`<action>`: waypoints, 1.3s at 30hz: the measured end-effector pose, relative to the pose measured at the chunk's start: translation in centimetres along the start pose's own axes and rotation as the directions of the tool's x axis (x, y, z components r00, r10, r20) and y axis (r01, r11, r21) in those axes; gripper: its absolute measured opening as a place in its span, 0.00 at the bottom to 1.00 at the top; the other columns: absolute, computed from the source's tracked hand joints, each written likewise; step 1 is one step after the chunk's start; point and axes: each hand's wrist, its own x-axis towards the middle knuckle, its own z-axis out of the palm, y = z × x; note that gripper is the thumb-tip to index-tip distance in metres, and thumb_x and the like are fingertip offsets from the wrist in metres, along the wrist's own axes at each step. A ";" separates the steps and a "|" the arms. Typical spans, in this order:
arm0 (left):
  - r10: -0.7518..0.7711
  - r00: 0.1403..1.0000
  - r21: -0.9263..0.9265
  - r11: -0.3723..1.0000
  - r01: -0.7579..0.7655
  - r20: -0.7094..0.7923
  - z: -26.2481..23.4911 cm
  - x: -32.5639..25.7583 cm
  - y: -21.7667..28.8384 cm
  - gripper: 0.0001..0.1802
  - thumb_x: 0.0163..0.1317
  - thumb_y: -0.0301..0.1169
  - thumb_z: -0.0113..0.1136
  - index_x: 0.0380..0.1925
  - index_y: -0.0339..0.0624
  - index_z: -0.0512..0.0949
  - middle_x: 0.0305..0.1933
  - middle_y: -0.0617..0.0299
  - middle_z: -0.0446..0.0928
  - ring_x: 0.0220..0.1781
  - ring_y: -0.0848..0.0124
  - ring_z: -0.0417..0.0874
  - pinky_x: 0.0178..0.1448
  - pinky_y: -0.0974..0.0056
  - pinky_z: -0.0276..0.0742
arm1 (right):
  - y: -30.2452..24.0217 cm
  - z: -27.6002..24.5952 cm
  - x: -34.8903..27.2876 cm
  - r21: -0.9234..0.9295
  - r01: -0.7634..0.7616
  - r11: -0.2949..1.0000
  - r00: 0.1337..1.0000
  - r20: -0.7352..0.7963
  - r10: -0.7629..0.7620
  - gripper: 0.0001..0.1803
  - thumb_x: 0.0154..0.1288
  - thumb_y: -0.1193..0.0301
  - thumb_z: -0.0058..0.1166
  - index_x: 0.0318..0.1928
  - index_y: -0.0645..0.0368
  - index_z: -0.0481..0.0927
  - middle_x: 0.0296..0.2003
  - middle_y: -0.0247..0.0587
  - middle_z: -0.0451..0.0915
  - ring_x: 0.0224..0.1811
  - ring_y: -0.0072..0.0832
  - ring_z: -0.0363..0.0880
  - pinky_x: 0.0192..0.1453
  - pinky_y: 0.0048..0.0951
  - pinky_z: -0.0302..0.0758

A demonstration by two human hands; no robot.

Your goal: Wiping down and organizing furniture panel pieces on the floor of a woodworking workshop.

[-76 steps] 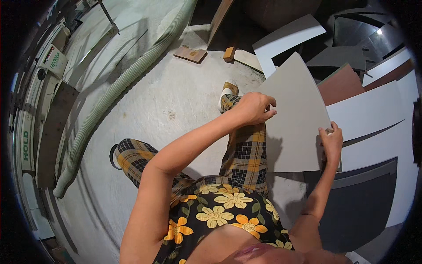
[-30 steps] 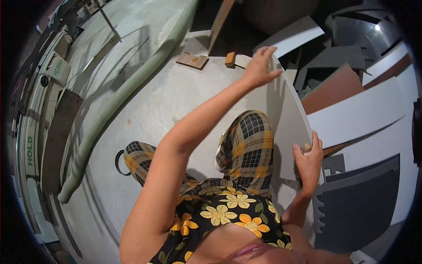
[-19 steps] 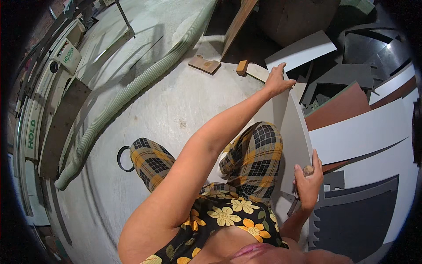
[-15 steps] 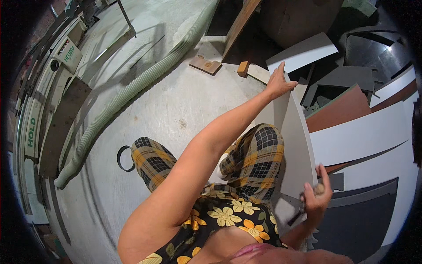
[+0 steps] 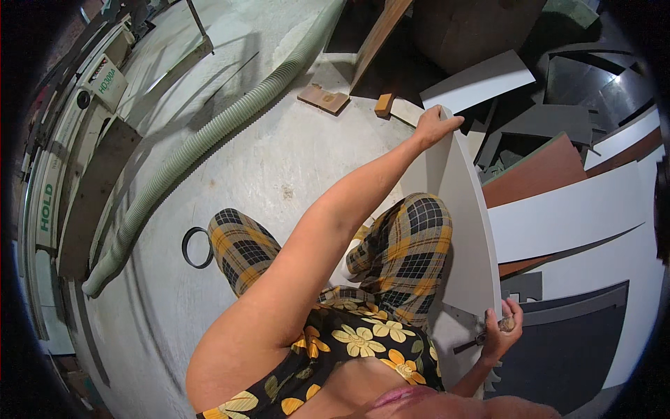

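Already on edge: grey panel (image 5: 469,237) by my right knee (image 5: 429,213), not yet released.
My left hand (image 5: 434,127) grips its far end; my right hand (image 5: 498,341), clenched round a tool (image 5: 507,324), meets its near corner.

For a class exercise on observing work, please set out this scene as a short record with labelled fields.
Left hand: grips the far end of the board
Right hand: holds a tool with a wooden handle, at the board's near end; contact with the board unclear
Board: pale grey, long edge upward, right of the person's bent right knee
Floor, left: ribbed hose, black ring
Far side: small wooden block
Right side: white sheets, reddish-brown panel, dark grey sheet
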 end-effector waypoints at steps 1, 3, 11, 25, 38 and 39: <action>-0.006 1.000 -0.089 0.996 0.007 0.014 -0.2 0.1 -0.4 0.37 0.48 0.51 0.62 0.45 0.26 0.72 0.42 0.44 0.77 0.45 0.60 0.79 0.51 0.61 0.72 | 0.1 0.3 -0.1 0.059 0.016 0.998 0.999 -0.033 -0.014 0.24 0.44 0.78 0.61 0.46 0.67 0.73 0.40 0.46 0.77 0.42 0.29 0.75 0.48 0.31 0.71; 0.015 0.999 -0.255 0.967 -0.027 -0.048 -0.2 0.2 -1.3 0.32 0.46 0.53 0.61 0.31 0.29 0.77 0.32 0.47 0.79 0.35 0.62 0.80 0.44 0.62 0.74 | 1.3 0.4 -0.4 0.099 -0.046 0.994 0.999 0.002 0.046 0.21 0.45 0.79 0.60 0.44 0.67 0.73 0.39 0.46 0.77 0.39 0.27 0.75 0.46 0.29 0.72; -0.006 0.998 -0.190 0.982 -0.005 -0.058 -1.2 0.2 -2.2 0.27 0.51 0.49 0.59 0.31 0.30 0.77 0.29 0.56 0.77 0.32 0.70 0.75 0.37 0.64 0.70 | 1.8 1.3 -1.2 -0.022 0.267 0.963 0.964 -0.008 -0.267 0.17 0.42 0.79 0.65 0.35 0.62 0.74 0.29 0.34 0.76 0.31 0.22 0.75 0.38 0.25 0.73; -0.034 0.810 -0.212 0.971 -0.113 -0.586 -2.4 -1.9 -3.5 0.22 0.53 0.41 0.50 0.16 0.29 0.73 0.17 0.39 0.68 0.18 0.57 0.71 0.29 0.54 0.64 | 1.4 0.3 0.1 -0.125 0.335 0.934 0.940 -0.020 -0.339 0.11 0.47 0.77 0.65 0.28 0.62 0.74 0.26 0.38 0.77 0.29 0.23 0.73 0.36 0.26 0.71; -0.023 0.484 -0.103 0.985 -0.139 -0.875 -19.2 -5.2 -1.6 0.27 0.56 0.46 0.51 0.15 0.29 0.69 0.13 0.53 0.63 0.20 0.68 0.64 0.30 0.56 0.63 | -6.1 6.2 10.0 0.071 0.280 0.957 0.951 0.114 -0.286 0.09 0.51 0.77 0.64 0.29 0.64 0.75 0.24 0.28 0.72 0.26 0.15 0.68 0.31 0.18 0.66; 0.034 0.444 -0.024 0.992 -0.124 -0.896 -21.1 -6.1 -2.0 0.26 0.56 0.45 0.51 0.13 0.30 0.68 0.13 0.55 0.62 0.20 0.69 0.63 0.29 0.57 0.62 | -6.1 7.5 11.1 0.098 0.353 0.930 0.922 0.129 -0.364 0.09 0.51 0.78 0.64 0.30 0.64 0.76 0.25 0.28 0.73 0.27 0.15 0.68 0.31 0.18 0.67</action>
